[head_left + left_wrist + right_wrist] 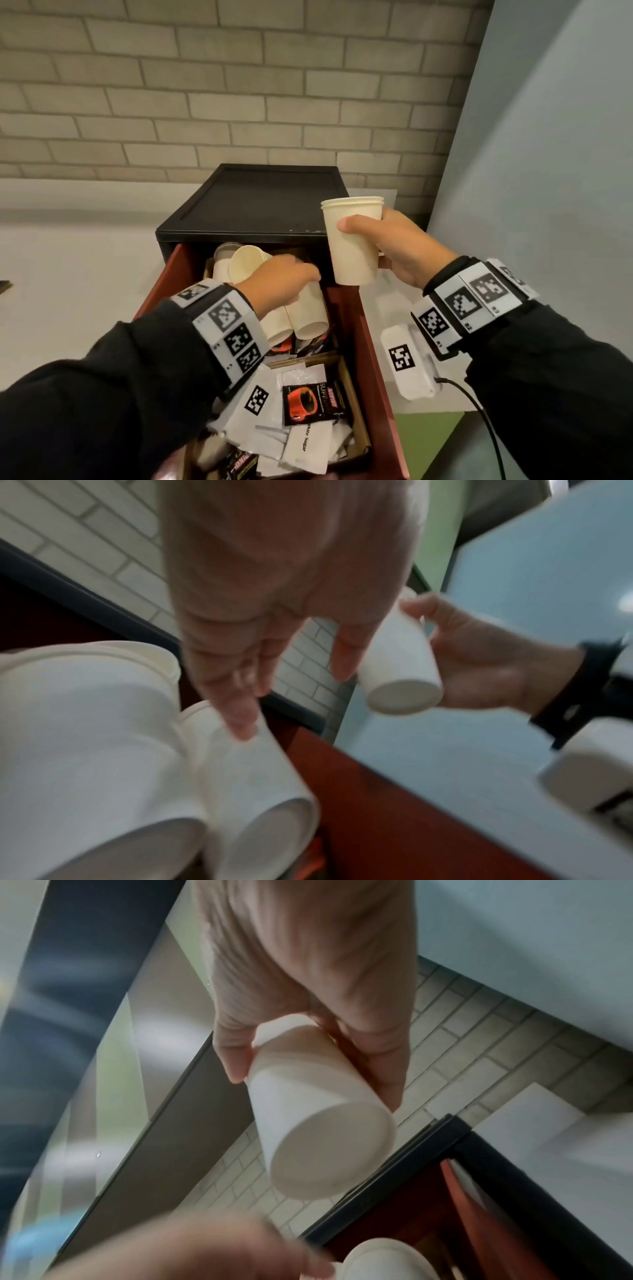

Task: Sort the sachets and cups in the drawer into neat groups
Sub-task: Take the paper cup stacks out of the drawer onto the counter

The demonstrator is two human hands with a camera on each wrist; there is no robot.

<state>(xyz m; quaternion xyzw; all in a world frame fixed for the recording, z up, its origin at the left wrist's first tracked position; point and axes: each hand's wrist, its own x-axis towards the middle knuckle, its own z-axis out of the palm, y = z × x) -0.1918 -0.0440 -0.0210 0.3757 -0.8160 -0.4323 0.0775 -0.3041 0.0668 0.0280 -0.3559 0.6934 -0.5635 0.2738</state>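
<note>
The drawer [371, 359] with red-brown walls stands pulled out of a black cabinet [260, 202]. My right hand [394, 250] grips a short stack of cream paper cups [352, 240] upright above the drawer's back right corner; the stack's base [329, 1150] shows in the right wrist view. My left hand [291, 277] reaches into the drawer with straight fingers, its fingertips [241, 721] touching a cup lying on its side [260, 791]. More cups [246, 263] lie at the back. A red coffee sachet [311, 399] and white sugar sachets [308, 442] are piled at the front.
A white device [407, 363] with a marker tag and a black cable lies on the counter right of the drawer. A blue-grey wall [548, 171] rises close on the right, a brick wall behind the cabinet. A green surface [424, 442] shows below the counter.
</note>
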